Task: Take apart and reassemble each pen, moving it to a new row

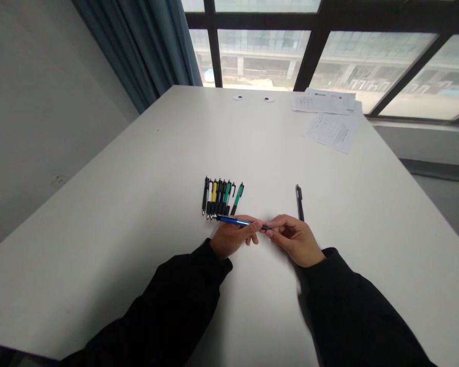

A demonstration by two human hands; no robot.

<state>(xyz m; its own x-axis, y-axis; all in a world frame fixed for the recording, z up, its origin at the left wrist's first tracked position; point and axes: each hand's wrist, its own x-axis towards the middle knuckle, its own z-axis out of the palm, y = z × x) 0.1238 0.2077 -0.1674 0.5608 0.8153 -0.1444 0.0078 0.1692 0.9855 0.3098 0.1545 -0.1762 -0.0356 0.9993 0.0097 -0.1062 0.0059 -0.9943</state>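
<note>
Office-like room: table [145, 188], papers [325, 103], pens [219, 197]

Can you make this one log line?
left hand: holds blue pen | right hand: pinches its end | table: grouped pens, lone pen, papers

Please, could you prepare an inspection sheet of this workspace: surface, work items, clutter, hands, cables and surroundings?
Surface: white table, broad.
Work items: blue pen held crosswise; row of pens lying side by side; dark pen apart, to the right.
Clutter: printed papers at the far right corner; two small white pieces near the far edge.
Hands: left hand grips the blue pen's barrel; right hand pinches its narrow end.
Cables: nothing seen.
Surroundings: window beyond the table, blue curtain and grey wall to the left.
</note>
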